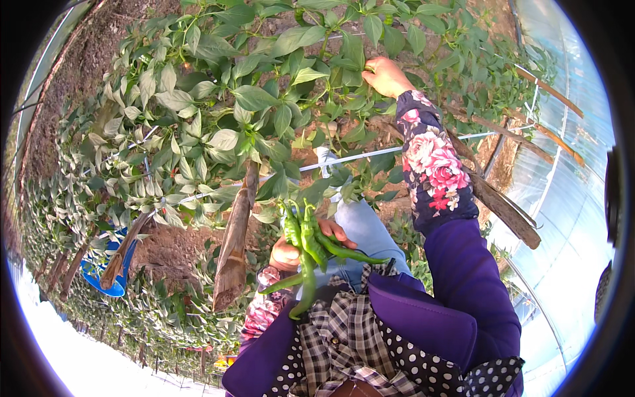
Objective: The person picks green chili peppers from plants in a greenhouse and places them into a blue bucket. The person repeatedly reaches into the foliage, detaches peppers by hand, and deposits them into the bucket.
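My left hand (285,254) is closed around a bunch of long green chili peppers (308,243), held in front of my lap with stems up and tips hanging down or sideways. My right hand (386,77) reaches out into the leaves of a pepper plant (258,97). Its thumb and fingers pinch something small and green at the foliage; whether that is a pepper or a stem, I cannot tell. Leaves hide part of what lies beyond the fingertips. Floral sleeve covers (434,159) are on both forearms.
A thick wooden stake (235,238) rises among the plants left of my left hand. White twine (347,158) crosses the row below my right forearm. A blue bucket (119,283) stands at left, partly behind another stake. Wooden poles (511,213) and plastic sheeting (570,208) are at right.
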The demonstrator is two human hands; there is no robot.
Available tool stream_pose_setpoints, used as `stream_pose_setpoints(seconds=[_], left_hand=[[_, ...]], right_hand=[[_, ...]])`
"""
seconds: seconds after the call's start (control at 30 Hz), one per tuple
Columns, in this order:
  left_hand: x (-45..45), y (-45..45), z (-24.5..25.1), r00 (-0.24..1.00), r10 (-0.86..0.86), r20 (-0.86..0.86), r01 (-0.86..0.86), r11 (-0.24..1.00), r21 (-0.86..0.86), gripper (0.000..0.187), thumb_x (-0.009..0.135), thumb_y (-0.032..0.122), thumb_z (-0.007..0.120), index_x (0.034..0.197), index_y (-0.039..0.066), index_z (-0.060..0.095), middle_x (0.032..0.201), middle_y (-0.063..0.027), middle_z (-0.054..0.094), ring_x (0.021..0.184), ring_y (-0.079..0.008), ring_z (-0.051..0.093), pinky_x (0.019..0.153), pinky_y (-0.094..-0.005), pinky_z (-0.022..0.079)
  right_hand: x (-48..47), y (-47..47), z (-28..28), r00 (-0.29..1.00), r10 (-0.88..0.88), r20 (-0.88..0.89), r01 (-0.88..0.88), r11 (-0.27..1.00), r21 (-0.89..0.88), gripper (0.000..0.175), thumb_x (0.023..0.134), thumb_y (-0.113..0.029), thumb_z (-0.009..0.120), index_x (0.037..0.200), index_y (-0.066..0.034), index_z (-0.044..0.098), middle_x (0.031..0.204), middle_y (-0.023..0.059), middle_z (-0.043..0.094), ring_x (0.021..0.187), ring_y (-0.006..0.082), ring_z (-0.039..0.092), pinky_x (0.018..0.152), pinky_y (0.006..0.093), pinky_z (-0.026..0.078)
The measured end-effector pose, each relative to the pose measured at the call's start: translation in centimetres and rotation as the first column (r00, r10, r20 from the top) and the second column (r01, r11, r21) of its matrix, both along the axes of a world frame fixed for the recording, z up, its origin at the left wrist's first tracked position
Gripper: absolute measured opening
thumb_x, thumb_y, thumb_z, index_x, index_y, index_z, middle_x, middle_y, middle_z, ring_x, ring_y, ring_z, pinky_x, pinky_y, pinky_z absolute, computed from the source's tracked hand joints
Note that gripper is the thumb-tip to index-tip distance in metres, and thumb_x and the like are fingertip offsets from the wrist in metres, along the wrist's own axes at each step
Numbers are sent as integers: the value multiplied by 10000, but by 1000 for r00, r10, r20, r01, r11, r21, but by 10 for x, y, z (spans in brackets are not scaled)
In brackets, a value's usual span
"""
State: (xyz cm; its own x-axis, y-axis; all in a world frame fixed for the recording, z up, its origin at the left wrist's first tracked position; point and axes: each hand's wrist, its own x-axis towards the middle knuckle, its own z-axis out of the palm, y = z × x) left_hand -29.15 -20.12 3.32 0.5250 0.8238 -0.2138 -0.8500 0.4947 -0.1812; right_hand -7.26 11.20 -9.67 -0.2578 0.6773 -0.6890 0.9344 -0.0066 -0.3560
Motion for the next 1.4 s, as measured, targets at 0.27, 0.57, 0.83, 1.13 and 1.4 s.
stream_pose_setpoints(seconds=[0.27, 0.57, 0.83, 1.13, 1.4], left_hand=[[4, 5, -4, 1000, -9, 8, 9, 1000, 15, 626, 690, 333, 732, 1168, -8, 515, 1201, -201, 533, 1176, -520, 484, 1017, -653, 339], [2, 3, -6, 1000, -18, -5, 18, 1000, -23, 624, 679, 332, 737, 1164, -1, 530, 1193, -191, 541, 1165, -505, 500, 1007, -642, 361], [-1, 12, -6, 999, -28, -43, 28, 1000, -5, 629, 664, 347, 734, 1151, 4, 532, 1184, -197, 550, 1156, -489, 512, 1004, -642, 364], [3, 25, -6, 977, 26, -213, -39, 998, -58, 623, 663, 406, 705, 1113, 9, 534, 1136, -161, 554, 1213, -355, 493, 1127, -546, 267], [-20, 19, -23, 950, -82, -301, 56, 994, -96, 705, 636, 297, 741, 1211, -26, 494, 1218, -162, 514, 1107, -276, 557, 928, -365, 482]], right_hand=[[-11, -18, 22, 942, 224, 250, -236, 971, 20, 260, 803, -210, 683, 1030, -84, 682, 1078, 179, 643, 1061, 346, 589, 894, 456, 491], [-3, -22, -1, 990, 68, -127, -74, 997, -38, 295, 799, -256, 704, 962, -12, 671, 947, 202, 673, 960, 336, 644, 839, 414, 500], [-28, -21, 49, 911, 239, 336, -309, 935, 173, 204, 826, -130, 543, 911, -55, 713, 952, 179, 695, 914, 328, 674, 784, 438, 539], [-42, -36, 112, 984, 106, 146, -168, 828, 535, 206, 845, -151, 550, 983, -68, 679, 735, 182, 666, 726, 350, 670, 638, 465, 530], [-98, -131, 203, 453, -781, -430, 330, 595, -733, 258, 872, -76, 647, 1112, 11, 613, 705, 20, 578, 638, 76, 546, 571, 251, 450]])
